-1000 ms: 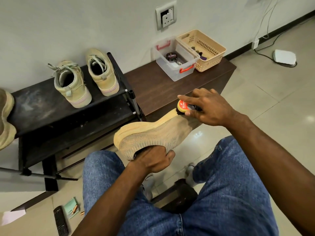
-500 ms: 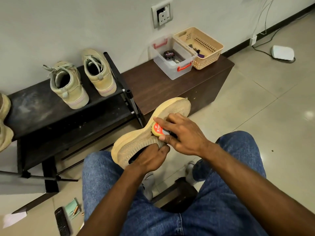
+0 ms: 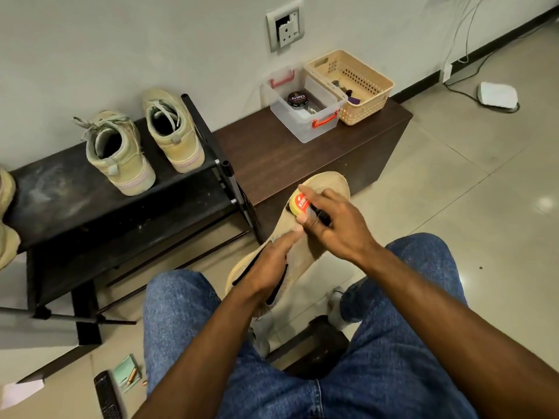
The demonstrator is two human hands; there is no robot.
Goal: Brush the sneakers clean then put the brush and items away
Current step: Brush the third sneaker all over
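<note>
Fingers (image 3: 305, 195) grip brush (image 3: 299, 203), sneaker (image 3: 326, 189) toe-away

A pale plaster wall (image 3: 121, 40) with a socket plate (image 3: 285, 27) rises beyond the grip, a black shoe rack (image 3: 75, 204) to its left, a dark wooden bench (image 3: 272, 158) just behind it, and glossy beige floor tiles (image 3: 484, 192) to its right.
</note>
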